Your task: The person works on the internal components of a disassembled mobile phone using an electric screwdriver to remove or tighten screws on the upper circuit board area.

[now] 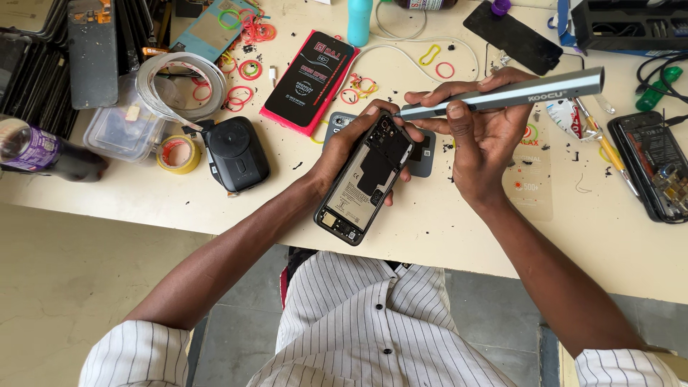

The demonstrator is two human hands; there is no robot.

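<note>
My left hand (pixel 342 147) grips an opened smartphone (pixel 364 179) with its back cover off, so the battery and boards show. It tilts over the front edge of the cream table (pixel 430 236). My right hand (pixel 480 136) pinches a long grey electric screwdriver (pixel 502 95). Its tip points left and touches the phone's upper end near the camera. Both forearms reach in from below, with striped sleeves rolled up.
A red and black phone-screen package (pixel 309 80) lies behind the phone. To the left are a black round-topped device (pixel 239 153), a yellow tape roll (pixel 178 154), a plastic box (pixel 125 127) and a dark bottle (pixel 43 150). Another opened phone (pixel 656 168) lies right. Rubber bands are scattered.
</note>
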